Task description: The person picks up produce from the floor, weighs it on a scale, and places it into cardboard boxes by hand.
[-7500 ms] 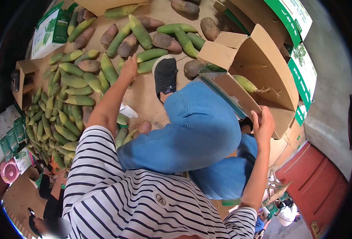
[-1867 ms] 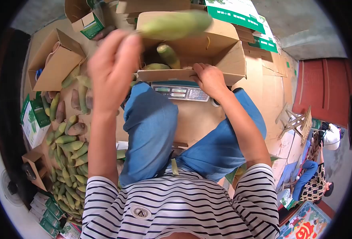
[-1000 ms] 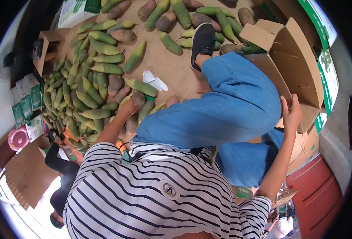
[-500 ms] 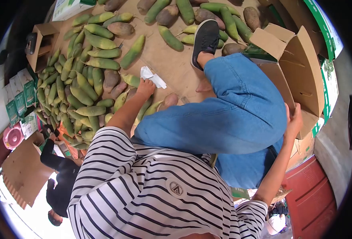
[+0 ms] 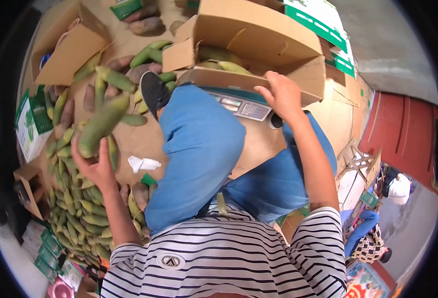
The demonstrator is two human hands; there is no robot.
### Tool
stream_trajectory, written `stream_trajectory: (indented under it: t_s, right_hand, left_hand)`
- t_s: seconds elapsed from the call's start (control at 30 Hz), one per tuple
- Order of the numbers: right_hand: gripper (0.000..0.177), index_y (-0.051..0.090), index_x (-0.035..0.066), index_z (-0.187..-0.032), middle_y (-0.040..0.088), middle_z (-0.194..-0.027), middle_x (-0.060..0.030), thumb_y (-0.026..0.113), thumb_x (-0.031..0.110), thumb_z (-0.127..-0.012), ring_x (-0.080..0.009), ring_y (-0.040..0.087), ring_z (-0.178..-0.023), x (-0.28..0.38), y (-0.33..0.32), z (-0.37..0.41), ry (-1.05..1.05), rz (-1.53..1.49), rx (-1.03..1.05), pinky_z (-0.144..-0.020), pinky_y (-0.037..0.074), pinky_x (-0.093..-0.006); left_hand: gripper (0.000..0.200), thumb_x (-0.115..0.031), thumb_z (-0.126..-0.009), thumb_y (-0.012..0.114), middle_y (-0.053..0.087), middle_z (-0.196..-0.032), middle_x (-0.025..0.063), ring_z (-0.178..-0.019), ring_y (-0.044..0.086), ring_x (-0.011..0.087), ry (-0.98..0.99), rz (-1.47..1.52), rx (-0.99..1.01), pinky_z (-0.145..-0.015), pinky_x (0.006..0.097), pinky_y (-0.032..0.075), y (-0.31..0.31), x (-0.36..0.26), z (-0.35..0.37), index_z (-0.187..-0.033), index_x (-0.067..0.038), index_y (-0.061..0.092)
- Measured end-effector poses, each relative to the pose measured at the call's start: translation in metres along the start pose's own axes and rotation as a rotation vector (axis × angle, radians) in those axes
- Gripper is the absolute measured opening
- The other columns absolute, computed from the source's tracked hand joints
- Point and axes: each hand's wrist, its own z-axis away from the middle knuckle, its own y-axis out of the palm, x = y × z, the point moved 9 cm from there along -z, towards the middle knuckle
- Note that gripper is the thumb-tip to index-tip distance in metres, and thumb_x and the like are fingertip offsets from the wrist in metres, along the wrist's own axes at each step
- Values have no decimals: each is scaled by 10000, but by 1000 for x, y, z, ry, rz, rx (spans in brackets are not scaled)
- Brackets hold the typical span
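Cardboard floor (image 5: 147, 140), left hand (image 5: 96, 168) fingers gripping green radish (image 5: 102, 125), right hand (image 5: 281, 95) fingers clasping carton (image 5: 258, 38) flap

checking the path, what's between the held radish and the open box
In the head view, the raised jeans-clad knee and black shoe lie between radish and box.

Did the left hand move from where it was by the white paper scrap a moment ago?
Yes. The left hand has risen off the floor, away from the white paper scrap, gripping a green vegetable.
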Motion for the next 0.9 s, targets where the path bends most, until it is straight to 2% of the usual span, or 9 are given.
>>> stream_trajectory:
  t_s: [0.1, 0.13, 0.17, 0.3, 0.37, 0.57, 0.63, 0.7, 0.9]
  right_hand:
    - [336, 567, 71, -943, 623, -850, -123, 680, 347, -788, -331, 600, -819, -6, 4, 0, 16, -11, -1, -680, 472, -441]
    - [361, 584, 74, -986, 630, -890, -132, 683, 352, -779, -335, 607, -853, -10, 12, 0, 45, -14, 94, -709, 482, -444]
    - [348, 586, 77, -962, 630, -889, -132, 688, 348, -768, -330, 611, -875, -10, 7, 4, 3, -65, -50, -724, 489, -446]
    - [300, 591, 66, -833, 634, -797, -130, 706, 321, -726, -321, 626, -819, -14, 10, 3, 57, -36, 68, -696, 490, -441]
    - [312, 586, 60, -817, 635, -774, -123, 718, 325, -720, -312, 625, -794, -11, 8, 5, 8, -69, -60, -680, 483, -427]
    - [318, 585, 62, -842, 631, -790, -102, 737, 308, -711, -292, 624, -781, -12, 14, 6, -28, -60, -78, -681, 476, -410]
    - [319, 585, 61, -842, 629, -792, -99, 737, 309, -710, -291, 623, -781, -12, 15, 4, -25, -58, -84, -681, 476, -411]
    - [319, 585, 62, -839, 628, -792, -98, 735, 312, -711, -291, 623, -781, -12, 15, 3, -24, -50, -82, -680, 476, -412]
    - [308, 588, 68, -825, 628, -789, -99, 727, 322, -718, -291, 622, -780, -12, 14, 1, -39, -14, -89, -677, 476, -408]
  left_hand:
    - [471, -38, -856, 653, 550, -1194, 152, -1023, 570, 216, 364, 183, -114, -896, 324, 468, 34, -101, -28, -1274, 44, 453]
    - [471, -35, -856, 648, 551, -1203, 155, -1036, 571, 223, 342, 284, -82, -910, 331, 464, 55, -117, -36, -1277, 45, 452]
    - [471, -32, -856, 643, 552, -1211, 158, -1049, 572, 231, 310, 396, -36, -924, 338, 459, 78, -130, -40, -1279, 47, 450]
    - [405, -95, -890, 622, 554, -1203, 123, -1097, 533, 190, 97, 347, 492, -928, 299, 429, 210, -156, -35, -1243, 43, 480]
    - [335, -66, -915, 576, 553, -1192, 106, -1095, 518, 171, 146, 322, 766, -930, 289, 416, 253, -130, -32, -1225, 35, 498]
    - [351, -152, -953, 524, 577, -1184, 125, -1047, 570, 198, 29, 113, 588, -923, 305, 435, 177, 8, -43, -1239, 48, 493]
    - [373, -163, -951, 517, 560, -1219, 158, -1049, 570, 235, -73, -339, 600, -932, 324, 426, 137, 101, -25, -1254, 52, 480]
    - [425, -200, -936, 538, 538, -1241, 207, -1074, 562, 291, 96, -373, 700, -921, 372, 433, 95, 201, 23, -1264, 61, 469]
    - [451, -214, -923, 558, 536, -1238, 215, -1081, 559, 297, 6, -827, 808, -920, 381, 436, 30, 231, 139, -1267, 63, 465]
